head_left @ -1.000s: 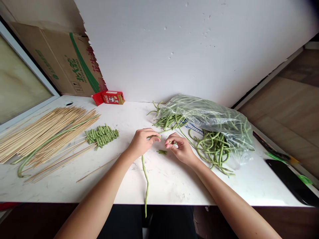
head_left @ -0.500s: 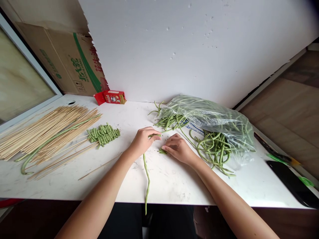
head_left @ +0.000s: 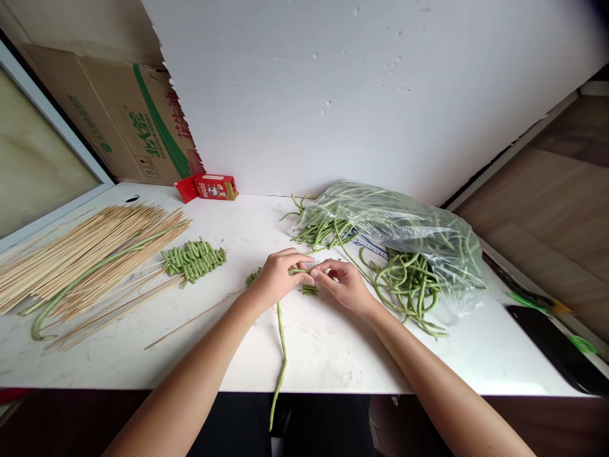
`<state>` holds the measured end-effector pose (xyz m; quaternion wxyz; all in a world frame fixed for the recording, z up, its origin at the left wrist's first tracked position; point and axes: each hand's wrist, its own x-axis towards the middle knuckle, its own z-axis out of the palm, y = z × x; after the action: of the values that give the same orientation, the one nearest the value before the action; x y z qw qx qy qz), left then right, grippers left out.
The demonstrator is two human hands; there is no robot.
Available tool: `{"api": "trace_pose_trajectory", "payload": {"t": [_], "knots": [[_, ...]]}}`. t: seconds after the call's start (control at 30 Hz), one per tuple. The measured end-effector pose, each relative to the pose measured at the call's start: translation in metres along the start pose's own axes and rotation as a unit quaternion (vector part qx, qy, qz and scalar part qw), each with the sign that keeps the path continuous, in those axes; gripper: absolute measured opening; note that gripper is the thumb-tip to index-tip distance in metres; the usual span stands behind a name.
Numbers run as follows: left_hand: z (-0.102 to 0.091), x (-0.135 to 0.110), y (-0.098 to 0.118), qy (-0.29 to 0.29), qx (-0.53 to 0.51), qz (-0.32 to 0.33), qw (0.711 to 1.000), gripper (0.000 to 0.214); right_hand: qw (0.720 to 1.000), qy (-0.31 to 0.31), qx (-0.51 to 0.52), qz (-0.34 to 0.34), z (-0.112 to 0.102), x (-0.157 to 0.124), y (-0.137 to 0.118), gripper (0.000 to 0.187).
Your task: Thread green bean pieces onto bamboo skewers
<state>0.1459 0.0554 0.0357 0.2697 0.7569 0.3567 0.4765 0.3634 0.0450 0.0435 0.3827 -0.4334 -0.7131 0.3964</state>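
Observation:
My left hand (head_left: 284, 274) is closed around a long green bean (head_left: 281, 343), whose tail hangs down past the table's front edge. At the bean's upper end, my right hand (head_left: 340, 282) pinches the tip beside my left fingertips. Short cut bean pieces (head_left: 309, 289) lie on the table just below the fingers. Partly hidden behind my left hand is a skewer (head_left: 190, 325) with bean pieces (head_left: 252, 277) at its far end. Farther left lie finished-looking skewers threaded with rows of bean pieces (head_left: 194, 259).
Bamboo skewers (head_left: 95, 247) spread over the left, one long bean (head_left: 95, 268) across them. A clear plastic bag (head_left: 394, 212) of beans lies at the back right, loose beans (head_left: 413, 285) spilling out. A red box (head_left: 216, 187) stands by the wall; a black phone (head_left: 547, 346) lies far right.
My right hand has moved up and left from the cut pieces to the bean's end at my left fingers. The hanging bean has swung slightly, and the view has shifted a little.

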Motion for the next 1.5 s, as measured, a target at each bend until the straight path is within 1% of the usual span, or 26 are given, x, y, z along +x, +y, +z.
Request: {"api": "trace_pose_trajectory", "payload": {"t": [0.1, 0.27, 0.33, 0.4, 0.6, 0.77, 0.87, 1.03, 1.1, 1.2, 1.23, 1.3, 1.37, 1.43, 1.5], "knots": [[-0.004, 0.001, 0.003, -0.002, 0.020, -0.003, 1.000, 0.028, 1.000, 0.019, 0.017, 0.010, 0.000, 0.001, 0.003, 0.042], [-0.010, 0.002, 0.003, 0.009, 0.056, -0.009, 0.998, 0.018, 0.996, 0.088, 0.029, 0.011, -0.003, 0.003, 0.004, 0.041], [-0.010, 0.002, 0.003, 0.010, 0.066, -0.007, 0.998, 0.015, 0.995, 0.094, 0.037, 0.002, -0.004, 0.003, 0.003, 0.038], [-0.009, 0.002, 0.004, 0.005, 0.067, 0.000, 0.998, 0.014, 0.996, 0.085, 0.036, -0.016, -0.003, 0.003, 0.002, 0.035], [-0.006, 0.000, 0.005, -0.018, 0.051, 0.016, 0.998, 0.013, 0.996, 0.058, -0.016, -0.067, -0.003, 0.002, 0.004, 0.027], [-0.004, -0.001, 0.006, -0.039, 0.034, 0.022, 0.998, 0.013, 0.996, 0.028, -0.008, -0.088, -0.002, 0.002, 0.009, 0.030], [-0.002, -0.001, 0.009, -0.038, 0.021, 0.035, 0.998, 0.019, 0.995, 0.013, -0.003, -0.100, 0.000, 0.001, 0.011, 0.034], [0.000, -0.001, 0.010, -0.036, 0.015, 0.039, 0.999, 0.019, 0.995, -0.011, 0.030, -0.090, -0.001, 0.001, 0.014, 0.036], [-0.001, -0.001, 0.008, -0.040, 0.019, 0.038, 0.998, 0.024, 0.994, -0.024, 0.061, -0.088, -0.002, 0.001, 0.012, 0.038], [-0.005, 0.001, 0.005, -0.032, 0.020, 0.017, 0.999, 0.027, 0.991, -0.029, 0.095, -0.087, -0.004, 0.000, 0.007, 0.036], [-0.006, 0.001, 0.004, -0.024, 0.014, 0.003, 1.000, 0.024, 0.992, -0.021, 0.088, -0.089, -0.004, 0.000, 0.006, 0.033], [-0.007, 0.002, 0.003, -0.006, 0.008, -0.020, 1.000, 0.015, 0.995, 0.007, 0.042, -0.094, -0.006, 0.000, 0.005, 0.026], [-0.008, 0.003, 0.003, 0.008, 0.021, -0.018, 1.000, 0.009, 0.995, 0.028, -0.016, -0.094, -0.006, 0.001, 0.008, 0.025], [-0.009, 0.003, 0.002, 0.014, 0.043, -0.006, 0.999, 0.008, 0.994, 0.030, -0.060, -0.081, -0.006, 0.002, 0.012, 0.028], [-0.010, 0.003, 0.001, 0.016, 0.056, 0.001, 0.998, 0.008, 0.993, 0.018, -0.093, -0.069, -0.005, 0.003, 0.017, 0.031]]}}
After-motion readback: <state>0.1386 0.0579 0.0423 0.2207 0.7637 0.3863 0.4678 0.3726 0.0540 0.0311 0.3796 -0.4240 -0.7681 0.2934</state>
